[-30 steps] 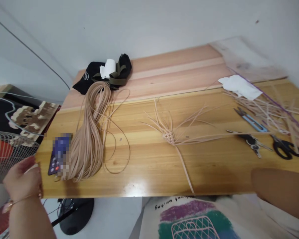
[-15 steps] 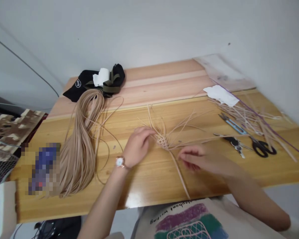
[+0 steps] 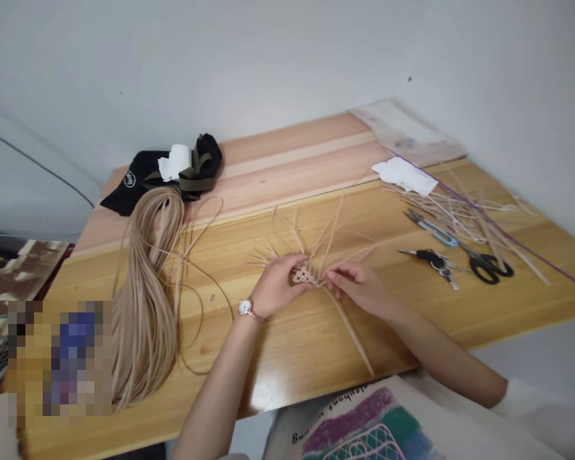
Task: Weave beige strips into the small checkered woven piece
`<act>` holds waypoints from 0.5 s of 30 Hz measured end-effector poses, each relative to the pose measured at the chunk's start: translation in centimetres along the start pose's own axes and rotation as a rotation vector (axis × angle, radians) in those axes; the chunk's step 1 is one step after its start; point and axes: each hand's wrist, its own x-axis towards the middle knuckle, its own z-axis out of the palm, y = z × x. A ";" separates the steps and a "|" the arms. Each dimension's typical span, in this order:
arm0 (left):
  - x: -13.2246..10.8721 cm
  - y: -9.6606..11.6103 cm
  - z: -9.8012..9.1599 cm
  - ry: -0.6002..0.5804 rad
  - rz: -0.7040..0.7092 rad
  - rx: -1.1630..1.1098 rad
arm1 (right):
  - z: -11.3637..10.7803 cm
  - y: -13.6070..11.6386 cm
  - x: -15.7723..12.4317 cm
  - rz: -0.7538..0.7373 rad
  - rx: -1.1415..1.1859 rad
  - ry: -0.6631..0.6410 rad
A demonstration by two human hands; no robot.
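Observation:
A small woven patch of pale strips [image 3: 303, 275] with many loose ends fanning outward lies in the middle of the wooden table [image 3: 316, 358]. My left hand [image 3: 278, 286], with a watch on the wrist, pinches the patch from the left. My right hand [image 3: 357, 285] grips the strips on the patch's right side, fingers curled. One long strip [image 3: 352, 338] runs from the patch toward the table's near edge.
A thick bundle of tan strips [image 3: 146, 294] lies at the left, with a black bag and white tissue [image 3: 172, 167] behind it. At the right lie black scissors [image 3: 486, 267], snips [image 3: 431, 228], keys [image 3: 436, 260], loose strips and a white paper [image 3: 405, 175]. A blurred patch covers the near left corner.
My left hand came from the table's left edge to the woven patch. My right hand rose onto the table and closed on the strips. The view shifted right.

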 end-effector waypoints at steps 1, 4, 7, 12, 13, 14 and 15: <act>-0.1 -0.1 0.1 0.036 -0.050 -0.093 | -0.1 -0.4 0.1 -0.041 -0.013 0.027; -0.4 -0.3 0.1 0.109 -0.150 -0.361 | -0.5 -1.7 0.6 -0.155 -0.076 0.072; -0.6 -0.4 0.1 0.140 -0.153 -0.544 | -0.7 -3.2 1.3 -0.213 -0.112 0.082; -1.0 -0.2 -0.1 0.139 -0.133 -0.787 | -0.9 -5.0 2.4 -0.240 -0.098 0.088; -1.1 -0.1 -0.2 0.144 -0.127 -0.821 | -0.9 -5.3 2.5 -0.248 -0.089 0.089; -1.1 0.0 -0.2 0.151 -0.121 -0.850 | -0.9 -5.5 2.6 -0.259 -0.076 0.091; -1.2 0.1 -0.2 0.158 -0.115 -0.878 | -0.9 -5.6 2.6 -0.270 -0.064 0.095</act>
